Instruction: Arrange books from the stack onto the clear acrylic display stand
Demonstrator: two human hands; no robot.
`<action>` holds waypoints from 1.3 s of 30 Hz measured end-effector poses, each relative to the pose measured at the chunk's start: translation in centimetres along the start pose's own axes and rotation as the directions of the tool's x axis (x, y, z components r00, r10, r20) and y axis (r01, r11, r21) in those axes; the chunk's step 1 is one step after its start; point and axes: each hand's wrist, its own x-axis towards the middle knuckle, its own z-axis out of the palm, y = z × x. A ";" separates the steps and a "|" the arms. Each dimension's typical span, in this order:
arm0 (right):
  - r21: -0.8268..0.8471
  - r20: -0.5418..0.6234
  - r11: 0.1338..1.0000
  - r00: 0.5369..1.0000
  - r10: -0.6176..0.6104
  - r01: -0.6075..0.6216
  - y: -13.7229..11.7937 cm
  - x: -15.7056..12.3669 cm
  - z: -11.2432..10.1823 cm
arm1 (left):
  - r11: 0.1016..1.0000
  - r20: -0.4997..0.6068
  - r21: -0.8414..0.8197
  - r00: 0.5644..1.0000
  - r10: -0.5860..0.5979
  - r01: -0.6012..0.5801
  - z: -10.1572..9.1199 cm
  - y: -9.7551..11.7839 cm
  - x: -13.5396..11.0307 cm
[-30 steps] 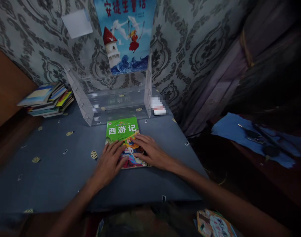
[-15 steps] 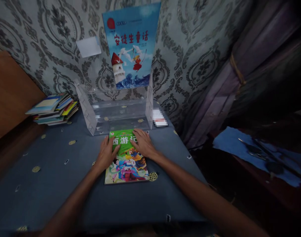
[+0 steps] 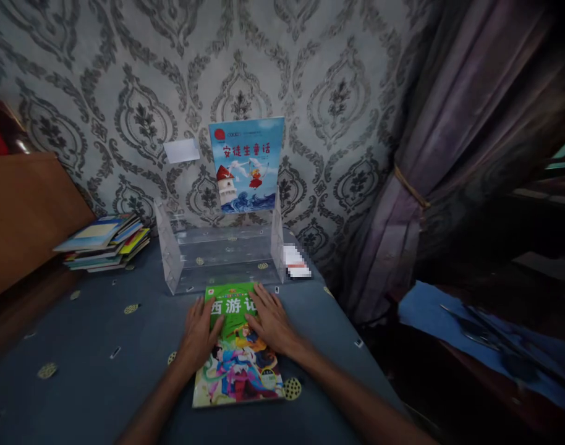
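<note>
A green picture book (image 3: 240,371) with white Chinese characters and colourful cartoon figures lies flat on the table. My left hand (image 3: 201,330) rests on its left edge, fingers stretched forward and thumb on the cover. Across the upper right edge lies my right hand (image 3: 274,321), its fingers extended and thumb on the cover. Just behind the book stands a clear acrylic tiered stand (image 3: 172,259). A blue book (image 3: 250,179) with red characters, a tower and waves on its cover is upright at the back of that stand, on the right.
At the back left is a stack of books (image 3: 99,247) beside a brown wooden panel (image 3: 32,204). A pixelated white and red item (image 3: 296,261) lies right of the stand. The dark blue tablecloth (image 3: 92,346) ends at the right, near a purple curtain (image 3: 384,247) and blue cloth (image 3: 426,315).
The camera view has tilted up, so the stand, books and hands appear lower in the picture. Both hands stay on the green book, which keeps its place before the stand.
</note>
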 end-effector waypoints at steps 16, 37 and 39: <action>0.005 0.046 0.994 0.993 -0.107 0.107 -1.6 -5.8 0.3 | 0.992 -0.022 -0.124 1.000 -0.018 0.015 -0.8 0.4 -0.2; 0.129 0.184 0.989 0.978 -0.095 0.072 -2.2 -6.0 -1.8 | -0.011 0.467 -0.822 0.663 -0.585 0.569 -4.4 3.6 1.4; 0.128 0.164 0.988 0.981 -0.108 0.087 -2.0 -6.0 -1.5 | -0.044 0.484 -0.817 0.641 -0.595 0.576 -4.4 3.8 1.3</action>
